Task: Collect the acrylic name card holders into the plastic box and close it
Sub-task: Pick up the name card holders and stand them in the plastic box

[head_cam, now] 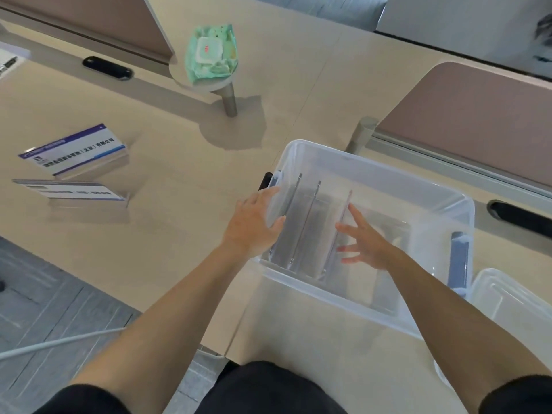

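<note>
holders [310, 222] upright in box [373, 171] — lid [513, 297] beside

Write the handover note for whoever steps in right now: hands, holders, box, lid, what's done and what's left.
Left hand: open, fingers draped over the box's left wall, gripping nothing.
Right hand: open inside the box, fingers spread beside the holders, holding nothing.
In the box: three holders standing on edge, side by side at the left end.
On the desk, left of the box: two holders with printed cards, not yet collected.
Lid: off, lying to the box's right.
Done: three holders stowed.
Left: bring in the two on the desk, fit the lid, close the blue latches.
</note>
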A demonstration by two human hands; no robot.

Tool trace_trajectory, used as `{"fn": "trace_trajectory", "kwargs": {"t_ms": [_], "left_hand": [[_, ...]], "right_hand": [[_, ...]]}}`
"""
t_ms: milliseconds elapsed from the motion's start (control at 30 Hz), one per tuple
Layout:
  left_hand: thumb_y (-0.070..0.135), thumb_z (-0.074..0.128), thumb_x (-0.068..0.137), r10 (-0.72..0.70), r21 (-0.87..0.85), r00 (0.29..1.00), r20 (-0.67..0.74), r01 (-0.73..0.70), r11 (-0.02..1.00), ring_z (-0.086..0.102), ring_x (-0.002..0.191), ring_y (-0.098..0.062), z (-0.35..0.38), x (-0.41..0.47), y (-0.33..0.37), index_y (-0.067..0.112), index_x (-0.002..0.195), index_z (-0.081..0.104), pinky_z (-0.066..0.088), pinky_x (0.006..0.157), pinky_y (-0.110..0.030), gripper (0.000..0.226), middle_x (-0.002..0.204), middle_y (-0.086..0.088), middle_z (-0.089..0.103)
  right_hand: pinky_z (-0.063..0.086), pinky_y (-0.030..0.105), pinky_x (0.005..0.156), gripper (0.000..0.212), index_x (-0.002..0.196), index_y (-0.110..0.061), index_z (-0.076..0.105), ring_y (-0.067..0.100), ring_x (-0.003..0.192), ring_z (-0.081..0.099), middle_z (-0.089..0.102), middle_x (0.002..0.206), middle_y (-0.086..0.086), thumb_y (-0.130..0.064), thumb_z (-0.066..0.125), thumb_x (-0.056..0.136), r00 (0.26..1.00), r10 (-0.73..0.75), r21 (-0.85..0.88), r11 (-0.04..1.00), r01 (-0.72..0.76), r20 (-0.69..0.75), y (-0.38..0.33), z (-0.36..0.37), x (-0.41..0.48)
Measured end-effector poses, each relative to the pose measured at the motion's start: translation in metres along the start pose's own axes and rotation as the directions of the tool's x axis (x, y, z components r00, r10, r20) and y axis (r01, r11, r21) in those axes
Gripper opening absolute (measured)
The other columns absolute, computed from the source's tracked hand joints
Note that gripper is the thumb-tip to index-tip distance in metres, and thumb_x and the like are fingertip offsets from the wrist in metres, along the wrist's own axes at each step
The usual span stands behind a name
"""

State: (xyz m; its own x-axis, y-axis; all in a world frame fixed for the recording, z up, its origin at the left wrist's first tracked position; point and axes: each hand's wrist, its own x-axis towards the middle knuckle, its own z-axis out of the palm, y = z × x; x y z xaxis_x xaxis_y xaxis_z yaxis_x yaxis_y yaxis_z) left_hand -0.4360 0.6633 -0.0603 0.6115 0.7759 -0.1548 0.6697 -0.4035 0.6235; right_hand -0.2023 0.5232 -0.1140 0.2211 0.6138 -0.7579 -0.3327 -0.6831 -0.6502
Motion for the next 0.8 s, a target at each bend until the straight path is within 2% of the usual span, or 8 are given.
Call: {"fn": "trace_trajectory", "kwargs": {"t_ms": [467, 600, 800], "left_hand": [[0.030, 0.057, 0.091, 0.013, 0.012, 1.000, -0.019, -0.013, 1.000, 0.040, 0.126, -0.027, -0.001, 0.000, 0.001, 0.033, 0.147, 0.036, 0.035, 0.107, -0.038, 0.060, 0.141, 0.004, 0.049], [0.031, 0.057, 0.090, 0.013, 0.011, 1.000, -0.024, -0.013, 1.000, 0.042, 0.123, -0.026, 0.000, 0.000, 0.000, 0.035, 0.146, 0.035, 0.037, 0.105, -0.039, 0.060, 0.138, 0.004, 0.051], [0.031, 0.057, 0.090, 0.017, 0.012, 0.999, -0.030, -0.017, 1.000, 0.043, 0.121, -0.026, 0.001, 0.000, -0.001, 0.037, 0.145, 0.035, 0.039, 0.105, -0.041, 0.060, 0.136, 0.004, 0.052]], "right_hand": [[0.051, 0.057, 0.094, 0.078, 0.145, -0.060, 0.018, 0.047, 0.120, 0.055, 0.029, 0.160, 0.006, -0.038, 0.069, 0.089, 0.999, -0.002, -0.034, 0.999, 0.003, 0.037, -0.007, 0.021, 0.009], [0.053, 0.055, 0.090, 0.080, 0.144, -0.061, 0.018, 0.047, 0.119, 0.056, 0.029, 0.159, 0.006, -0.037, 0.070, 0.088, 0.999, 0.000, -0.036, 0.999, 0.001, 0.040, -0.007, 0.023, 0.009], [0.051, 0.057, 0.093, 0.080, 0.146, -0.058, 0.016, 0.049, 0.121, 0.054, 0.026, 0.160, 0.007, -0.037, 0.068, 0.089, 0.999, -0.005, -0.061, 0.998, 0.008, 0.051, -0.009, 0.023, 0.009]]}}
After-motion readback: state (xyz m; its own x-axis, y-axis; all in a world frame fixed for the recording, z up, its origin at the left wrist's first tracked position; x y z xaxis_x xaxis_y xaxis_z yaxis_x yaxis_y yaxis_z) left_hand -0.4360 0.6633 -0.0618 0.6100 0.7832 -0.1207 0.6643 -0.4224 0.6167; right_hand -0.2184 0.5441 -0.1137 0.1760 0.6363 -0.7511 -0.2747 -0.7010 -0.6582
